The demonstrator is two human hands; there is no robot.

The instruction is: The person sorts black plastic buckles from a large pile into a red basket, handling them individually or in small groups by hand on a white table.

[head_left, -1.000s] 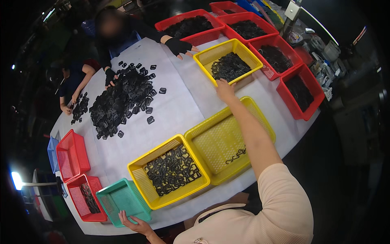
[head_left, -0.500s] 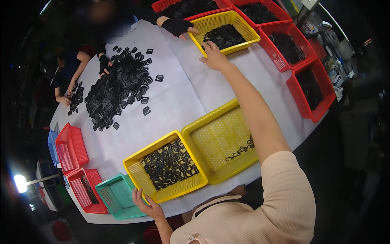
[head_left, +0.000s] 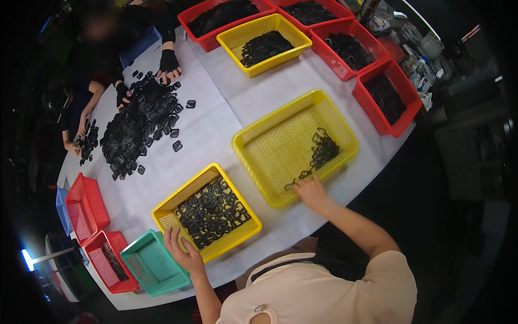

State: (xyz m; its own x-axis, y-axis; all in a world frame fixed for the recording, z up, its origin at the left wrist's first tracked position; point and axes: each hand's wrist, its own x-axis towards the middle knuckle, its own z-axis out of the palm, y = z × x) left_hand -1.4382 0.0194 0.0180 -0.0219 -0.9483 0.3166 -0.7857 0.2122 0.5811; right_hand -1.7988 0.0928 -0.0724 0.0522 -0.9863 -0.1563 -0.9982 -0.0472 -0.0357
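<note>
My right hand (head_left: pixel 311 193) has its fingers curled over the near rim of a large yellow basket (head_left: pixel 272 143), beside a line of small black hook-shaped pieces (head_left: pixel 325 150) along the basket's right and near side. My left hand (head_left: pixel 184 254), fingers spread, rests against the near left side of a smaller yellow basket (head_left: pixel 233 238). That basket holds a layer of black hook-shaped plastic pieces (head_left: pixel 213 210). A gap of white tabletop separates the two baskets.
A yellow basket (head_left: pixel 299 49) of black pieces stands at the far side, beside red baskets (head_left: pixel 349 72). Across the white table (head_left: pixel 216 135), other people's hands touch a heap of black buckles (head_left: pixel 135 129). Left of me are a green basket (head_left: pixel 156 270) and red baskets (head_left: pixel 91 213).
My right hand has come back from the far yellow basket to the large one's near rim. The large basket has shifted away from the smaller one. A co-worker's gloved hand has moved to the heap.
</note>
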